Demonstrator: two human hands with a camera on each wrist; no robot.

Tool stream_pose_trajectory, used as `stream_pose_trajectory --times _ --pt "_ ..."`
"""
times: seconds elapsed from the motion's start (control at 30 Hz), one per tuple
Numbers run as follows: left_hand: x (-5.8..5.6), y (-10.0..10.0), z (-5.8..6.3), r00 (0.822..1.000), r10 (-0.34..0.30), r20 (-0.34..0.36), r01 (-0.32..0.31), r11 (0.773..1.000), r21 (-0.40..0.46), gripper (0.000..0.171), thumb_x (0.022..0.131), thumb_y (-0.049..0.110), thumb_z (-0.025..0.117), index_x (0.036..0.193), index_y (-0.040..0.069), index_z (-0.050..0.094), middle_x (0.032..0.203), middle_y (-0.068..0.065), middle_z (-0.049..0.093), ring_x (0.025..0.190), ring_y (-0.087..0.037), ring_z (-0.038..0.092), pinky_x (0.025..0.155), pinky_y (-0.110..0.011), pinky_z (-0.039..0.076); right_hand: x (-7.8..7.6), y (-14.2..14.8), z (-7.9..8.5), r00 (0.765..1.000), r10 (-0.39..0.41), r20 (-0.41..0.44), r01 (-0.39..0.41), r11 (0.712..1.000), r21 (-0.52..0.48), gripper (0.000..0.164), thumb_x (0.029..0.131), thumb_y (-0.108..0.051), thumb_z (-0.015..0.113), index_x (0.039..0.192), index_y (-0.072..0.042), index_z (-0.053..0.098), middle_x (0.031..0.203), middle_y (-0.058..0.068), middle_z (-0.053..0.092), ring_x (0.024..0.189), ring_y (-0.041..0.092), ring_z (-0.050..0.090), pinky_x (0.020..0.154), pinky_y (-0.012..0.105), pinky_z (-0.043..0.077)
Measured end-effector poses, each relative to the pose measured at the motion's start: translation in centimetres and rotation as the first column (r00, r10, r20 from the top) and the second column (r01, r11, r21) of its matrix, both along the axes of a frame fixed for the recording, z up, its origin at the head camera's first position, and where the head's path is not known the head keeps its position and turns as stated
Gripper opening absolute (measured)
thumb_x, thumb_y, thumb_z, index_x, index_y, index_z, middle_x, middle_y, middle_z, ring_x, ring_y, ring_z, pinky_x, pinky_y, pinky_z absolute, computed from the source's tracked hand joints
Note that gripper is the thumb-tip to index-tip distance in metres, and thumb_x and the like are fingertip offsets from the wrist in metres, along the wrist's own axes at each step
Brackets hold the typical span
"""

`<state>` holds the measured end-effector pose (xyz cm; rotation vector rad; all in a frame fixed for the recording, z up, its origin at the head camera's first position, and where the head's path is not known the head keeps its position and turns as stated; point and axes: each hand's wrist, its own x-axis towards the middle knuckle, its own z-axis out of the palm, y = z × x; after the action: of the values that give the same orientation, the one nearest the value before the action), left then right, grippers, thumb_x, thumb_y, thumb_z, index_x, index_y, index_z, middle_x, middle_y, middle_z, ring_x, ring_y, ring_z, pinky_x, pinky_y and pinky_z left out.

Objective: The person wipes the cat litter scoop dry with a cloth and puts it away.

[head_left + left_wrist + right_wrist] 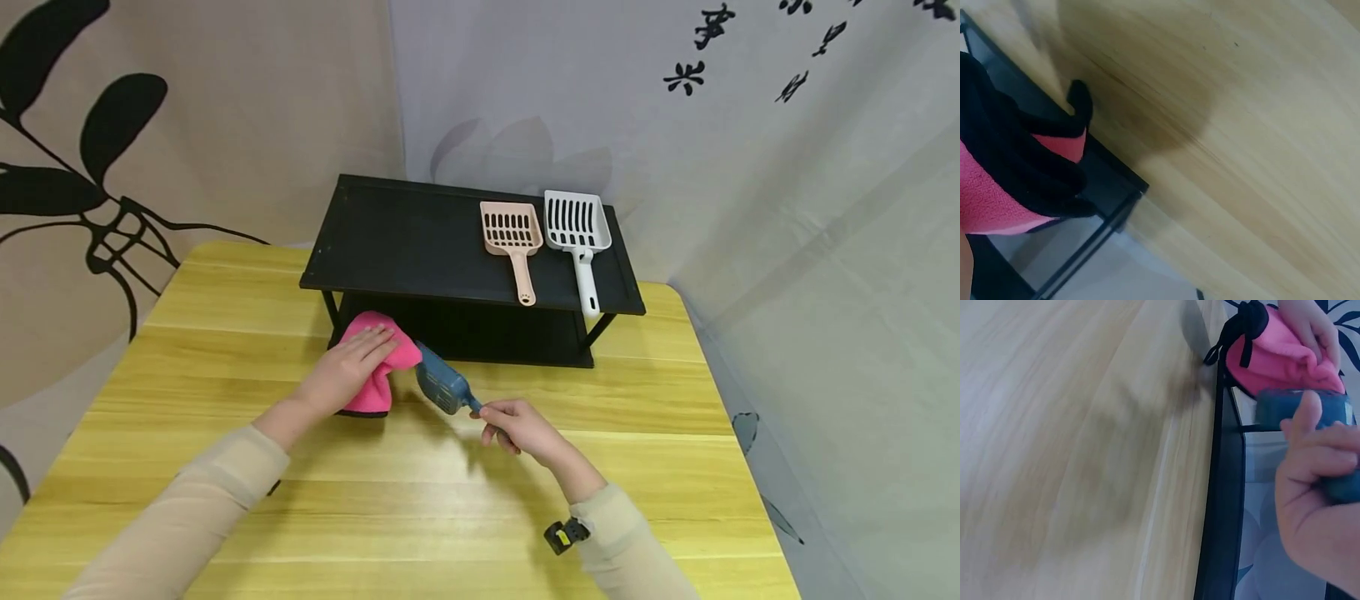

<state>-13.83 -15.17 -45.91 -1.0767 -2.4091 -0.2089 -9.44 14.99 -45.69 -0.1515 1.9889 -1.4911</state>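
Observation:
My left hand (pixel 347 371) holds a pink cloth (pixel 375 390) with black edging, in front of the rack's left side. In the right wrist view its fingers grip the bunched pink fabric (pixel 1279 359), from which a black loop hangs. My right hand (pixel 525 429) grips a blue slotted litter scoop (pixel 442 385) by its handle, head pointing up and left. The scoop's far end comes right up to the cloth's edge. In the left wrist view the cloth (pixel 997 200) shows its folded black side, and the left hand is mostly out of sight.
A black two-tier rack (pixel 405 237) stands at the back of the wooden table (pixel 420 525). On its top shelf lie a peach litter scoop (pixel 519 262) and a white one (pixel 585 279), handles toward me. Printed curtains (pixel 315 100) hang behind the table.

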Motion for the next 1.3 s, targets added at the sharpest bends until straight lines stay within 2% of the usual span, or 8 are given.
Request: stream_pose_trajectory --times 0.07,0.17,0.3,0.5,0.63,0.83,1.1,1.3 --pt "0.1 -0.2 0.3 1.000 0.019 -0.005 -0.019 1.000 0.009 0.049 0.075 0.002 0.072 0.121 -0.004 0.057 0.122 -0.020 0.061 0.114 -0.033 0.058 0.095 -0.044 0.049 0.0 0.1 -0.2 1.000 0.013 -0.003 -0.013 1.000 -0.007 0.042 0.100 -0.023 0.040 0.120 0.011 0.055 0.064 -0.008 0.060 0.040 0.003 0.036 0.041 0.020 0.026" --pt "0.3 -0.1 0.6 1.000 0.006 -0.024 -0.006 1.000 0.031 0.031 0.093 0.008 0.053 0.122 -0.005 0.056 0.122 -0.021 0.060 0.114 -0.034 0.058 0.095 -0.045 0.049 -0.1 0.2 -0.4 1.000 0.018 0.009 -0.018 1.000 -0.025 0.044 0.101 -0.024 0.036 0.120 0.012 0.054 0.063 -0.009 0.060 0.041 0.002 0.037 0.041 0.020 0.026" --pt "0.8 1.1 1.0 0.996 -0.071 -0.058 0.075 0.995 0.069 0.046 0.102 0.021 0.025 0.121 -0.007 0.056 0.122 -0.022 0.060 0.113 -0.034 0.059 0.094 -0.045 0.050 0.0 0.0 -0.5 0.999 0.022 0.045 -0.020 0.999 -0.043 0.045 0.101 -0.024 0.034 0.120 0.013 0.052 0.062 -0.007 0.058 0.040 0.002 0.035 0.041 0.020 0.024" --pt "2.2 3.9 1.2 0.971 -0.227 -0.078 0.234 0.968 0.088 0.035 0.098 0.015 0.042 0.123 -0.005 0.055 0.126 -0.020 0.059 0.115 -0.032 0.058 0.094 -0.042 0.050 0.1 -0.8 -0.4 0.998 0.020 0.064 -0.016 0.998 -0.063 0.046 0.102 -0.023 0.032 0.118 0.015 0.052 0.059 -0.006 0.055 0.039 0.002 0.033 0.040 0.018 0.023" --pt "2.8 5.1 0.3 0.955 -0.281 -0.097 0.287 0.957 0.052 0.034 0.100 0.016 0.040 0.124 -0.004 0.055 0.126 -0.019 0.059 0.116 -0.031 0.058 0.095 -0.039 0.050 0.2 -1.3 -0.3 0.998 0.042 0.036 -0.038 0.994 -0.100 0.045 0.102 -0.021 0.032 0.115 0.017 0.052 0.059 -0.006 0.053 0.038 0.002 0.032 0.039 0.017 0.026" --pt "2.6 5.3 -0.8 0.949 -0.276 -0.152 0.286 0.957 0.045 0.045 0.104 0.020 0.021 0.121 -0.003 0.056 0.124 -0.018 0.061 0.114 -0.030 0.059 0.095 -0.038 0.050 0.2 -1.4 -0.2 0.998 0.049 0.032 -0.046 0.994 -0.095 0.045 0.102 -0.021 0.031 0.114 0.016 0.053 0.058 -0.006 0.051 0.038 0.002 0.031 0.038 0.017 0.025" --pt "2.1 4.2 -1.0 0.952 -0.287 -0.109 0.291 0.957 0.021 0.045 0.103 0.021 0.021 0.125 -0.003 0.053 0.128 -0.019 0.057 0.118 -0.031 0.056 0.097 -0.039 0.048 0.4 -1.3 0.1 0.998 0.045 0.040 -0.041 0.995 -0.091 0.044 0.101 -0.021 0.032 0.114 0.016 0.052 0.056 -0.007 0.048 0.037 0.002 0.030 0.037 0.016 0.023" --pt "1.5 3.1 -1.2 0.966 -0.246 -0.086 0.250 0.968 0.037 0.050 0.102 0.024 0.018 0.125 -0.001 0.054 0.127 -0.018 0.058 0.117 -0.031 0.057 0.094 -0.042 0.050 0.5 -1.0 0.2 0.997 0.039 0.066 -0.033 0.994 -0.103 0.044 0.102 -0.022 0.032 0.114 0.016 0.052 0.055 -0.006 0.047 0.036 0.003 0.028 0.037 0.017 0.022"
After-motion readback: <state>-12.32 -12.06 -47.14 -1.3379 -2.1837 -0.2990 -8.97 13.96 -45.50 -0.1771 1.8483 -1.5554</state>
